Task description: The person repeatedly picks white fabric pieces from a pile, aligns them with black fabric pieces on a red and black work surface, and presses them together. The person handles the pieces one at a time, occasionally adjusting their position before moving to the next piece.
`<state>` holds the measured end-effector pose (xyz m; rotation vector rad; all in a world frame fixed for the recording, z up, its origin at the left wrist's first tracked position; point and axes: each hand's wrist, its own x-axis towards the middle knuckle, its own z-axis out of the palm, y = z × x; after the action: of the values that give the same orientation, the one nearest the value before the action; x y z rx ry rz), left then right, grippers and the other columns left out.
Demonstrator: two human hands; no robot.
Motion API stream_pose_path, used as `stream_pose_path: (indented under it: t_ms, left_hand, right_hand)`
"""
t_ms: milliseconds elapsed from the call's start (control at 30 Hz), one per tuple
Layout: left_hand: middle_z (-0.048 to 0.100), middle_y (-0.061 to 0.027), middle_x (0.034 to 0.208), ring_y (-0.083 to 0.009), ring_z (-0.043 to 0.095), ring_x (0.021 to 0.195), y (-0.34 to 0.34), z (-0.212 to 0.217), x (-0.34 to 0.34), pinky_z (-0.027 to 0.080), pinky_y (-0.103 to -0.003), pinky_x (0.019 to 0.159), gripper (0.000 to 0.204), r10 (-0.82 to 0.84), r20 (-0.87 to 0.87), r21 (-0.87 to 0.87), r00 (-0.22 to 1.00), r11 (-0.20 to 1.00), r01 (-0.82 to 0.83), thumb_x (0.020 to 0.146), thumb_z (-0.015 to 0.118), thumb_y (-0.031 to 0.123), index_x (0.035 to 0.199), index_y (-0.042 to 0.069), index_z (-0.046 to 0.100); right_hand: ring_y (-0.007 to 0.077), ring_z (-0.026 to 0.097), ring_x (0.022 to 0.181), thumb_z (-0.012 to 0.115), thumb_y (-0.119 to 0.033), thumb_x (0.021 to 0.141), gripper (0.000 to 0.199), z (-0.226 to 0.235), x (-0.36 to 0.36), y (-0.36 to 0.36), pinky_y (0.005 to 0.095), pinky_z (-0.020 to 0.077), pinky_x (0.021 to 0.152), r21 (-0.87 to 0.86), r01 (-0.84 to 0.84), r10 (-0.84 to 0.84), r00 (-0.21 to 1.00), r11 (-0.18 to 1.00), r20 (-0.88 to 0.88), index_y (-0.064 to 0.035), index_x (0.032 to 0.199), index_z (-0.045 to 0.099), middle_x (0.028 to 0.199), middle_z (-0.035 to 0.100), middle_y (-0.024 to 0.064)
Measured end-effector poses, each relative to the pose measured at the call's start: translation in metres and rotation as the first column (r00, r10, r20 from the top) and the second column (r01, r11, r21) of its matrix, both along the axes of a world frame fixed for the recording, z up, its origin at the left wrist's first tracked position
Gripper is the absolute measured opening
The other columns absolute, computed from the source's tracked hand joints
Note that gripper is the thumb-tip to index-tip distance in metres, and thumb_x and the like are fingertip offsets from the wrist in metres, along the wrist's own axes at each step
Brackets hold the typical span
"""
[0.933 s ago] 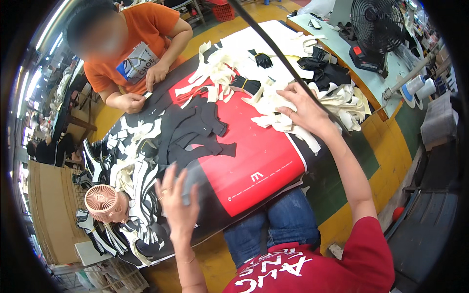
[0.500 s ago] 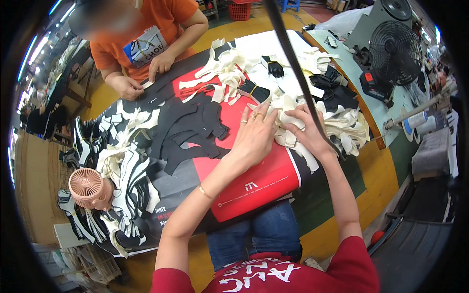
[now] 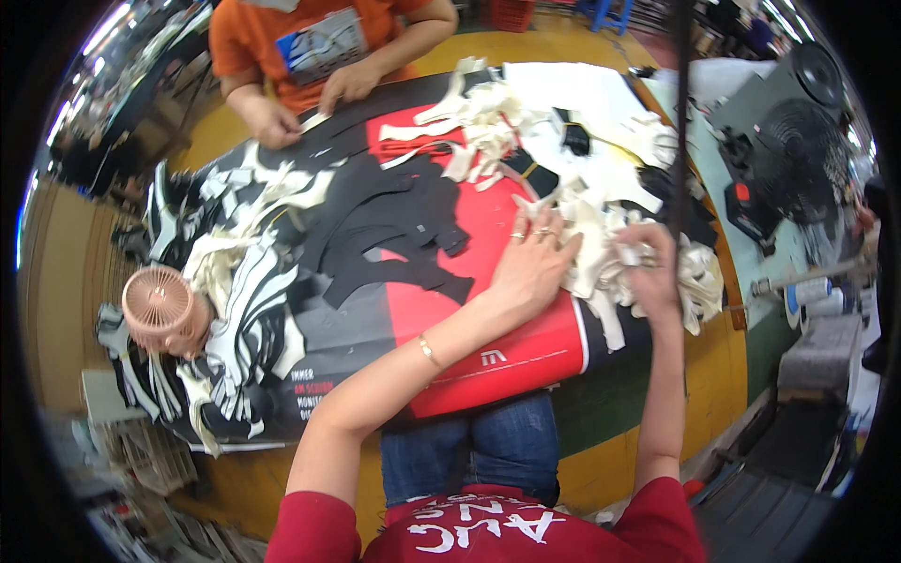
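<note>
My left hand (image 3: pixel 533 267) lies flat, fingers spread, on the red sheet (image 3: pixel 488 347), its fingertips touching the white pile (image 3: pixel 601 253). My right hand (image 3: pixel 648 267) is curled into that pile, gripping a few white pieces. Black cutouts (image 3: pixel 394 230) lie to the left. Farther left stands a pink fan (image 3: pixel 158 305). Across the table, another person's hands (image 3: pixel 310 103) work on strips.

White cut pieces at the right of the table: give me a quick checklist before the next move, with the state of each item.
1. Left hand flat at the edge of the white cut pieces: ok.
2. Right hand on the same pile: ok.
3. One piece singled out in the right hand's grasp: cannot tell.
4. Black pieces lying apart from the white pile: ok.
5. Co-worker's hands away at the far edge: ok.
</note>
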<state>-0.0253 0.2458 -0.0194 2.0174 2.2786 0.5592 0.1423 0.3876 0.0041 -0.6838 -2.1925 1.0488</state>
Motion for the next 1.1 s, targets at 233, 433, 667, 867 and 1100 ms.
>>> stream_pose_path:
  t_ms: [233, 433, 667, 867, 1100]
  left_hand:
    - [0.043, -0.0238, 0.150, -0.0407, 0.030, 0.147, 0.004, -0.002, 0.005, 0.017, -0.062, 0.119, 0.057, 0.026, -0.089, 0.020, 0.996, 1.000, -0.025, 0.086, 0.057, 0.012, 0.142, 0.010, 0.050]
    - [0.055, -0.0198, 0.137, -0.0332, 0.048, 0.133, -0.045, 0.025, -0.034, 0.027, -0.056, 0.116, 0.051, 0.047, 0.084, 0.287, 0.995, 0.955, -0.070, 0.087, 0.065, 0.015, 0.136, 0.009, 0.054]
    - [0.046, -0.0227, 0.147, -0.0380, 0.040, 0.140, -0.195, 0.033, -0.074, 0.027, -0.053, 0.116, 0.054, 0.461, -0.059, -0.048, 0.885, 0.885, -0.464, 0.093, 0.065, 0.031, 0.136, 0.001, 0.053]
    - [0.025, -0.0232, 0.161, -0.0393, 0.022, 0.150, -0.239, 0.025, 0.033, 0.018, -0.056, 0.120, 0.080, 0.449, 0.140, -0.225, 0.882, 0.882, -0.413, 0.094, 0.059, 0.049, 0.153, 0.001, 0.033]
    - [0.027, -0.0225, 0.161, -0.0388, 0.025, 0.149, -0.242, 0.019, 0.045, 0.014, -0.054, 0.120, 0.075, 0.518, 0.228, -0.020, 0.825, 0.849, -0.527, 0.091, 0.067, 0.040, 0.151, 0.006, 0.040]
  right_hand:
    - [0.0105, 0.049, 0.066, 0.052, -0.009, 0.100, 0.022, 0.076, 0.081, 0.087, 0.0264, 0.0429, 0.072, -0.326, -0.467, -0.076, 0.477, 0.822, -0.876, -0.0054, 0.121, 0.047, 0.094, 0.052, 0.0037]
    - [0.0054, 0.037, 0.059, 0.056, -0.011, 0.101, 0.027, 0.070, 0.080, 0.058, 0.0227, 0.0326, 0.062, -0.472, -0.542, 0.008, 0.662, 0.695, -0.750, -0.0043, 0.125, 0.046, 0.085, 0.044, 0.0005]
    - [0.0072, 0.042, 0.051, 0.054, -0.028, 0.104, 0.025, 0.029, 0.041, -0.036, 0.0223, 0.0327, 0.045, -0.632, -0.283, 0.064, 0.936, 0.722, -0.346, -0.0043, 0.100, 0.057, 0.087, 0.054, 0.0014]
    - [0.0056, 0.047, 0.055, 0.057, -0.020, 0.102, 0.021, 0.034, 0.003, -0.117, 0.0177, 0.0342, 0.044, -0.813, -0.066, 0.161, 0.986, 0.579, 0.035, -0.0043, 0.116, 0.054, 0.091, 0.058, 0.0052]
    - [0.0101, 0.060, 0.096, 0.079, -0.011, 0.086, 0.045, 0.048, -0.060, -0.172, 0.0253, 0.0485, 0.083, -0.709, -0.427, 0.649, 0.759, 0.561, 0.055, -0.0010, 0.124, 0.057, 0.106, 0.063, 0.0021]
